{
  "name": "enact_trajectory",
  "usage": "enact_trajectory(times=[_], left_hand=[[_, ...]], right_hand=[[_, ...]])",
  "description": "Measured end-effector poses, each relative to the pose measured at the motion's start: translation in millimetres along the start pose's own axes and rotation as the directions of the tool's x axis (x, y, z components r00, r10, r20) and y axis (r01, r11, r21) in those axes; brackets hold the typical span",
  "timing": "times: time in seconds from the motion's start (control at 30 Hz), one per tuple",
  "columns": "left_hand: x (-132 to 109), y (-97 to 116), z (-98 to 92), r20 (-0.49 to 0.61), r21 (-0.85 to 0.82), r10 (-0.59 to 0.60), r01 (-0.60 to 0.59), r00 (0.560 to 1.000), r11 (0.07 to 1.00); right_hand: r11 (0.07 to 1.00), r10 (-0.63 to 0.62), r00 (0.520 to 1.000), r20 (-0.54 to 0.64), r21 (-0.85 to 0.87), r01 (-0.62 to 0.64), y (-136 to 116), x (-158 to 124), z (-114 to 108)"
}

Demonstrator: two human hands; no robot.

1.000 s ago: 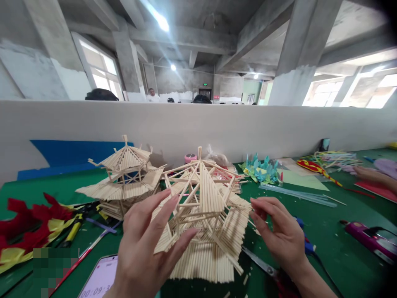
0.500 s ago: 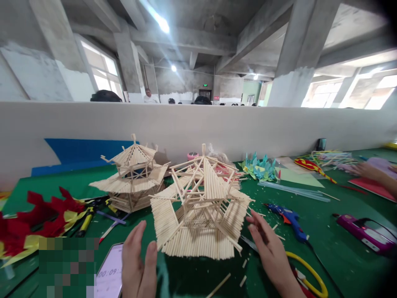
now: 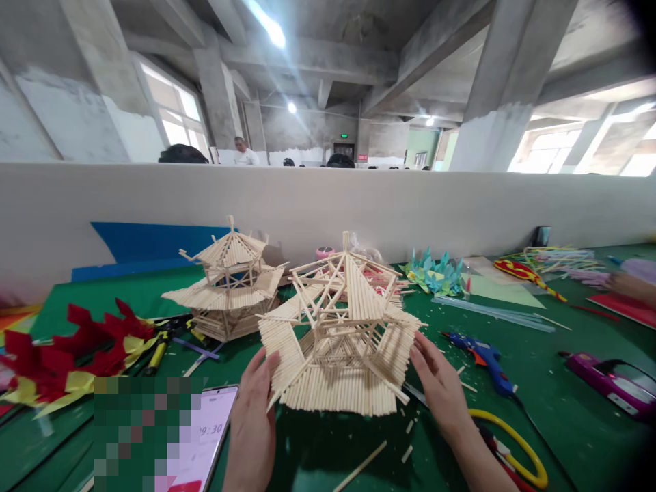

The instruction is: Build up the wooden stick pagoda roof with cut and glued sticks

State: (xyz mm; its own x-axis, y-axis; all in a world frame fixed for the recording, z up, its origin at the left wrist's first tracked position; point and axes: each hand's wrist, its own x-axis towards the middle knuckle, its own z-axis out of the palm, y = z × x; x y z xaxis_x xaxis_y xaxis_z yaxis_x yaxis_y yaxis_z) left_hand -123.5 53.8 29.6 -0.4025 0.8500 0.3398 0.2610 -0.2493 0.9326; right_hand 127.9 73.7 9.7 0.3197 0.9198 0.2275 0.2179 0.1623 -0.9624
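In front of me stands a two-tiered pavilion model (image 3: 338, 393) built of thin wooden sticks, its upper roof only partly covered. My left hand (image 3: 253, 413) holds the left edge of its lower roof, thumb on the near side and fingers partly hidden behind. On the opposite edge my right hand (image 3: 441, 393) has its fingertips against the roof sticks, some of them out of sight. A similar stick pavilion (image 3: 228, 290), with a fuller upper roof, stands behind to the left.
A blue glue gun (image 3: 482, 359), yellow-handled scissors (image 3: 512, 437) and a purple device (image 3: 605, 383) lie to the right. Left are a phone (image 3: 218, 424) and red-and-yellow felt pieces (image 3: 76, 348). Loose sticks (image 3: 361, 465) lie in front. Another person's hand (image 3: 635, 287) is at far right.
Both my hands have moved inward from beside the pavilion model and now grip its lower roof edges. The whole view has shifted slightly.
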Motion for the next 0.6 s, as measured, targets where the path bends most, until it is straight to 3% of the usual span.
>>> enact_trajectory(times=[0.07, 0.3, 0.6], left_hand=[[-1.9, -2.5, 1.2, 0.008, -0.091, -0.124, 0.124, 0.992, 0.988], [-7.8, -2.1, 4.0, 0.009, -0.263, -0.256, 0.249, 0.967, 0.932], [-14.7, -1.9, 3.7, 0.033, -0.185, -0.207, 0.210, 0.978, 0.960]], right_hand=[[1.000, -0.001, 1.000, -0.004, 0.002, 0.001, 0.9, 1.7, -1.1], [0.999, -0.020, 1.000, 0.019, 0.027, 0.019, -3.2, 10.2, -2.5], [1.000, -0.021, 1.000, 0.009, -0.007, 0.021, -4.9, 18.8, -1.3]])
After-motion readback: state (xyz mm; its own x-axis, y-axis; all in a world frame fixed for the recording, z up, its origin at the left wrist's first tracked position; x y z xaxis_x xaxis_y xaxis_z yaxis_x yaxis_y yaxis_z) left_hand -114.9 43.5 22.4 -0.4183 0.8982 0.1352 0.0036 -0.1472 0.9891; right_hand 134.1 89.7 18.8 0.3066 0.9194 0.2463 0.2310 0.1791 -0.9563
